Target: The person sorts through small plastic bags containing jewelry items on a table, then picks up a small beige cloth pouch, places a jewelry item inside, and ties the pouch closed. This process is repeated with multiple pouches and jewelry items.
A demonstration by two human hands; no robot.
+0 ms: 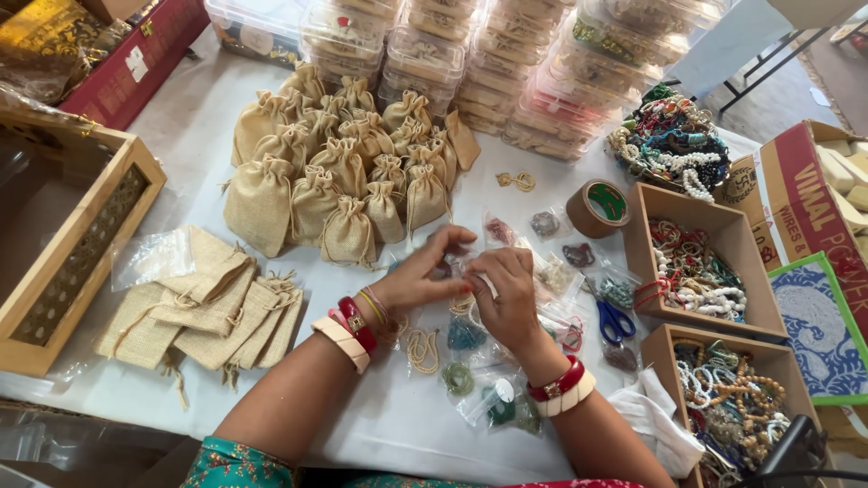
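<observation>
My left hand [420, 271] and my right hand [506, 294] meet over the middle of the white table [181, 136]. Together their fingertips pinch a small clear plastic packet [470, 271]; what is inside it I cannot tell. Both wrists wear red and cream bangles. Under and around the hands lie several small clear packets of jewellery [466, 339], with beads and earrings in them. A heap of filled, tied jute pouches [348, 172] stands just beyond the hands. Flat empty jute pouches [203, 312] lie to the left.
Blue-handled scissors [617, 318] and a brown tape roll [599, 208] lie right of the hands. Two open cardboard boxes of bead bracelets [696, 267] stand at the right, with a bracelet pile [674, 140] behind. Stacked clear plastic boxes [506, 63] line the back; a wooden box [72, 244] is left.
</observation>
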